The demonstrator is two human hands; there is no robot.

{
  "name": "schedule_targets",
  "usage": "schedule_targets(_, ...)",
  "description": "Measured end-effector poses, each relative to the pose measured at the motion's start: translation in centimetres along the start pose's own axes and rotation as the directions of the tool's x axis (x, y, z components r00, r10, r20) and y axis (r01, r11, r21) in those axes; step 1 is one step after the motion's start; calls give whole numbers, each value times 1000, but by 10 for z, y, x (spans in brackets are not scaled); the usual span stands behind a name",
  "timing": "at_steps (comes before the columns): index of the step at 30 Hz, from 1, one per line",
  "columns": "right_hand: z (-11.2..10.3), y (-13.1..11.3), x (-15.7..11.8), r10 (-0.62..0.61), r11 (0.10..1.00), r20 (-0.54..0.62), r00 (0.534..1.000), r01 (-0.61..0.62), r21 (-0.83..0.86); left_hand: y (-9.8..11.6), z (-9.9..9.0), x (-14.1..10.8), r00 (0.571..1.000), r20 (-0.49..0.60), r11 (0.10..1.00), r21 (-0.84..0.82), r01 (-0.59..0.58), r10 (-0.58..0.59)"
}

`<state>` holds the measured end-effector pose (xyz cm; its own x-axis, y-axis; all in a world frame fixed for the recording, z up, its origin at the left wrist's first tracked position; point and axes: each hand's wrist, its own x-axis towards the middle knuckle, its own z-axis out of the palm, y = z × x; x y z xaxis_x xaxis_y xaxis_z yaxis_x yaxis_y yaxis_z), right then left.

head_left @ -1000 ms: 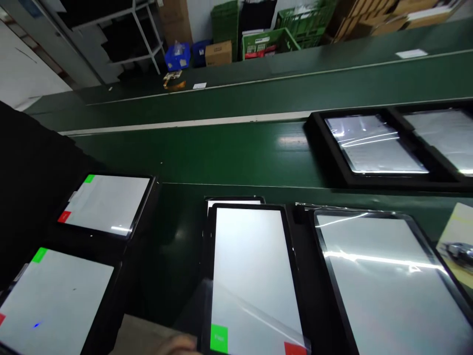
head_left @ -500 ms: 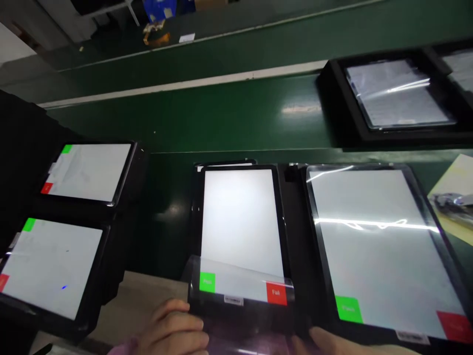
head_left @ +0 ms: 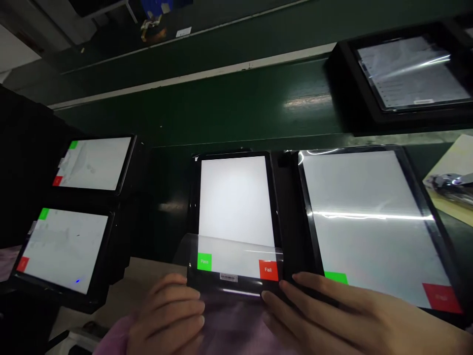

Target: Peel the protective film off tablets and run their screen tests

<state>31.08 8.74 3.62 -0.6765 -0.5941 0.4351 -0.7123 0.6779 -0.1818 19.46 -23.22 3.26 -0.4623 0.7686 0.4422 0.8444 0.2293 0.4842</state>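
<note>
Dark green bench surface (head_left: pixel 229 108) stretches out beyond both hands, with a white card (head_left: pixel 184 32) and a blue bin (head_left: pixel 157 7) at its far side. Left of the left hand (head_left: pixel 166 318), two lit tablets sit one behind the other, the nearer tablet (head_left: pixel 66 251) and the farther tablet (head_left: pixel 98 162), each with a green and a red square. Ahead of the right hand (head_left: pixel 343 315) and a little to its right is a large tablet (head_left: pixel 369 192) crossed by a bright glare; that hand lies over its near left corner and partly covers its green square. Farther off past it stands a black tray (head_left: pixel 345 93) with another screen (head_left: pixel 410 74) inside, and to the right a shiny metal object (head_left: pixel 449 181) rests on yellow paper (head_left: pixel 458 153).

Between the hands and just ahead of them is the middle tablet (head_left: pixel 236 197), its screen white with Pass and Fail squares. Clear film (head_left: pixel 240 251) covers its near end and reaches back between the fingers. The left hand is curled, its fingers close together at the film's left side; the right hand's fingers are extended and slightly apart at the near right corner. Both thumbs are hidden, so whether either hand pinches the film cannot be told.
</note>
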Motion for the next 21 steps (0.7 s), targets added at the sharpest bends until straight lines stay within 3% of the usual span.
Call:
schedule_targets(2,-3,8,5,24,1000,4,1000,-24,-8,-8,9,6,993,-117,999,-35,28,-32)
schedule_targets(4,-8,22,11,31,999,14,999,-31,-27,-25,16,19,991,-135,997,-65,-29,20)
schedule_targets(6,-10,42,17,23,997,33,999,-21,-69,-48,21,41,984,-140,987,-100,-128,114)
schedule_targets(10,-9,83,27,41,988,-7,999,-42,-152,-85,28,96,938,-250,950,-142,-279,238)
schedule_targets(13,-6,97,32,48,985,-33,998,-53,-166,-93,30,121,923,-256,933,-144,-329,286)
schedule_targets(16,-3,94,35,27,987,-31,999,-31,-158,-95,31,124,903,-295,916,-157,-369,313)
schedule_targets(18,-1,88,36,0,981,-29,1000,-5,-193,-102,31,123,891,-427,930,-245,-275,151)
schedule_targets(20,0,81,36,-28,974,-25,999,22,-224,-116,31,128,826,-548,903,-411,-127,-134)
schedule_targets(21,1,78,37,-40,974,-25,999,33,-224,-124,31,133,789,-554,869,-492,-52,-266)
